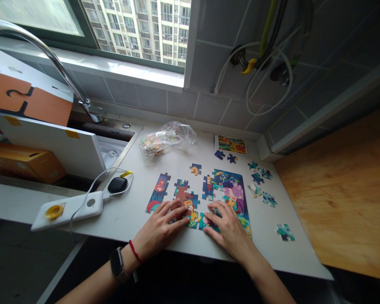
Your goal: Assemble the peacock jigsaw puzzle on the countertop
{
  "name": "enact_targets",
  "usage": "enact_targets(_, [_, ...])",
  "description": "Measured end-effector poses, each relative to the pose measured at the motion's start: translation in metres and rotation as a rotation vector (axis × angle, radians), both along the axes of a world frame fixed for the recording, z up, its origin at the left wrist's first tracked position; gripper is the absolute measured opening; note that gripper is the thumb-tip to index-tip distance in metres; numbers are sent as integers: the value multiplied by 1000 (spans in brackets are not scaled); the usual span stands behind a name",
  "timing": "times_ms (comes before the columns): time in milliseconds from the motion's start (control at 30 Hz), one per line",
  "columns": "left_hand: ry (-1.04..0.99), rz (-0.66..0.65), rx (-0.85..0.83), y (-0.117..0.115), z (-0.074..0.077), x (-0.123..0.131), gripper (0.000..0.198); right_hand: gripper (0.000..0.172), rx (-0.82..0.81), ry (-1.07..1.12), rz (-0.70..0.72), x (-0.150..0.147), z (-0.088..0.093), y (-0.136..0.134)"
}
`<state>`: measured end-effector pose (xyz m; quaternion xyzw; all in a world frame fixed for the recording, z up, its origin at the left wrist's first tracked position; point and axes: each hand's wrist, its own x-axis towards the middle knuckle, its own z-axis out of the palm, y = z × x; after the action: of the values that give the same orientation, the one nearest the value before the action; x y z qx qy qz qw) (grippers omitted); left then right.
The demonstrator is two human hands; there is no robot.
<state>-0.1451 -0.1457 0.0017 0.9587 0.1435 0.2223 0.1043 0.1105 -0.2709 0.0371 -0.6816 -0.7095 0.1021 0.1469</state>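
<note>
Along the near edge of a white countertop (129, 221), a person's left hand (160, 226) and right hand (229, 230) lie flat and open, side by side, holding nothing between them. Fingertips of the left hand (186, 220) and of the right hand (209, 217) touch the near pieces of a colourful jigsaw puzzle (231, 192), partly joined in separate sections in the middle of the counter. A smartwatch (117, 265) and a red string bracelet (134, 251) circle the left wrist

Left of the hands stands a narrow puzzle strip (158, 192), then a section with a brown animal figure (183, 194). To the right, the largest section shows a purple creature. Loose pieces (258, 181) lie scattered farther right, one well apart (285, 232), with two more (224, 156) near a small picture card (231, 144) at the far side. A clear plastic bag (166, 139) with pieces inside sits far left of the card

Farther left lie a black oval case (117, 185) on a white cable (96, 190) and a white device with a yellow ring (66, 210). A large orange-and-white puzzle box (28, 93) leans near a curved faucet (41, 46), and a wooden board (335, 181) lies to the right
</note>
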Motion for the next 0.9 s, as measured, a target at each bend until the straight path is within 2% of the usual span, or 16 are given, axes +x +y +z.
enact_targets(433, [-102, -35, 15, 3, 6, 5, 40, 25, 56, 40, -33, 0, -4, -4])
enact_targets(767, [-117, -40, -46, 1, 8, 8, 40, 54, 103, 105, -58, 4, -5, -13])
enact_targets(900, [-43, -86, -76, -1, 8, 11, 41, 54, 118, 124, -71, 8, -10, -26])
